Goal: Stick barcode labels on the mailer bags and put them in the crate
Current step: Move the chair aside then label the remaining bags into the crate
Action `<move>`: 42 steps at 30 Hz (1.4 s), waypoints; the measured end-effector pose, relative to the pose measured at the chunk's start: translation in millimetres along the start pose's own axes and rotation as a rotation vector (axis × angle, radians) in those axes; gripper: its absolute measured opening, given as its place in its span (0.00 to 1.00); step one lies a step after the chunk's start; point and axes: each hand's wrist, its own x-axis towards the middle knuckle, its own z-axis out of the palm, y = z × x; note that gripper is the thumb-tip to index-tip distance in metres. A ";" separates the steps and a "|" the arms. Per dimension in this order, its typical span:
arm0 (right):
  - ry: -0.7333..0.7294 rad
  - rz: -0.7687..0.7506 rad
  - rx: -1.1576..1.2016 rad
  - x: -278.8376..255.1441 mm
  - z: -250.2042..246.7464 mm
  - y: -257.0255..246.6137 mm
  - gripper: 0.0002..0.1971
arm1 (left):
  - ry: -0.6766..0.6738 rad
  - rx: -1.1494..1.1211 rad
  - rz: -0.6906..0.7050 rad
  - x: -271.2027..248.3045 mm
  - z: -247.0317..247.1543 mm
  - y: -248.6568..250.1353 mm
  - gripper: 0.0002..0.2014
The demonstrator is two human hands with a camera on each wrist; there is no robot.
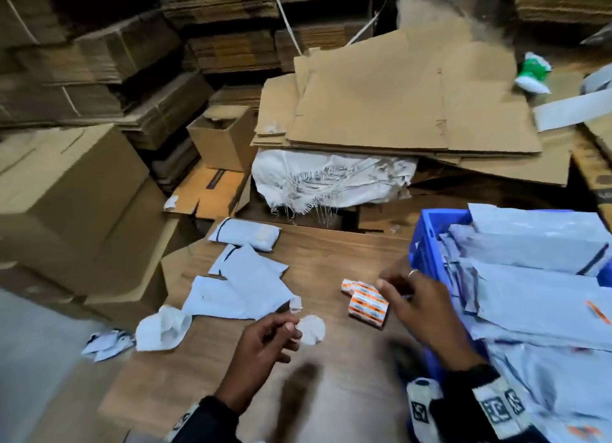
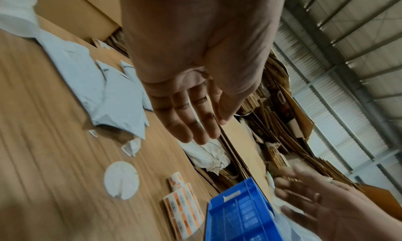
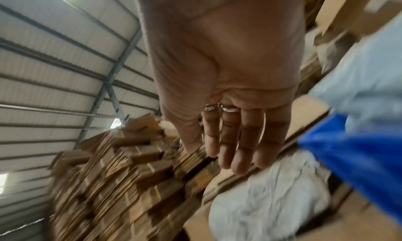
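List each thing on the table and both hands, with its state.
left hand: open, empty, over the table
right hand: open, empty, beside the crate
blue crate: heaped with mailer bags
label sheets: lying on the table
loose mailer bags: flat on the table
round white paper: flat on the table

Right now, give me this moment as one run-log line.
left hand: open, holds nothing | right hand: open, over label strip | crate: holds mailer bags | more bags on table
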 end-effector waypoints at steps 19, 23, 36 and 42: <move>-0.048 1.025 0.664 39.6 323.1 21.9 0.15 | 0.098 -0.105 -0.126 24.2 -200.6 -60.7 0.08; 0.007 1.070 0.707 43.1 330.3 9.9 0.11 | 0.058 -0.136 -0.103 41.9 -217.1 -60.7 0.08; 0.123 1.051 0.920 -58.7 212.9 51.5 0.05 | -0.095 0.037 -0.215 95.7 -154.8 -95.4 0.41; 0.082 0.830 0.766 -112.9 164.1 74.2 0.09 | -0.306 0.100 -0.129 99.8 -102.9 -99.5 0.10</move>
